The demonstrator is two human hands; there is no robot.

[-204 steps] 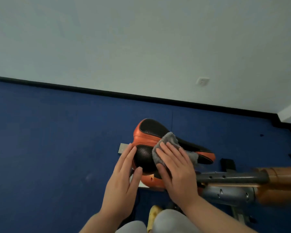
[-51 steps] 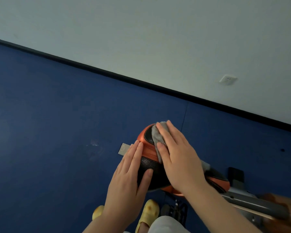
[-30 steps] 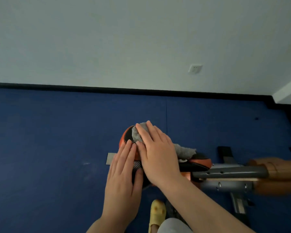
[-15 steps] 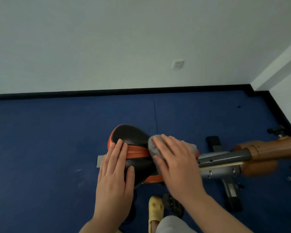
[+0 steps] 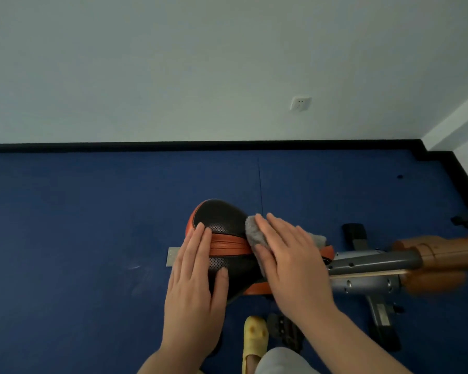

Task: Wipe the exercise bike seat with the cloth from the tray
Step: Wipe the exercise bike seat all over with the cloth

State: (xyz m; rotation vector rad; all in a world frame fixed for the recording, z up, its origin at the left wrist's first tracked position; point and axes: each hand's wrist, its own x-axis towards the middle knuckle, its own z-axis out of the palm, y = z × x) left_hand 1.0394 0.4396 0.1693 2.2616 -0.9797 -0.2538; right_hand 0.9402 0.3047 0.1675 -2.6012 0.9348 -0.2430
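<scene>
The exercise bike seat (image 5: 222, 220) is black with orange trim and an orange strap across its middle, seen from above at centre. My left hand (image 5: 195, 287) lies flat on the seat's near left edge, fingers together, steadying it. My right hand (image 5: 289, 260) presses a grey fluffy cloth (image 5: 253, 233) onto the right part of the seat, near its nose. Most of the cloth is hidden under my palm; its edges show at my fingertips and behind my knuckles. No tray is in view.
The bike's grey perforated post and orange frame (image 5: 389, 263) run off to the right. A black pedal (image 5: 284, 330) and my yellow slipper (image 5: 254, 338) are below the seat. Blue floor lies all around, with a white wall and socket (image 5: 300, 103) beyond.
My right hand slid the cloth from the seat's wide rear end toward its nose over the last second. My left hand stayed on the near edge. My head view shifted.
</scene>
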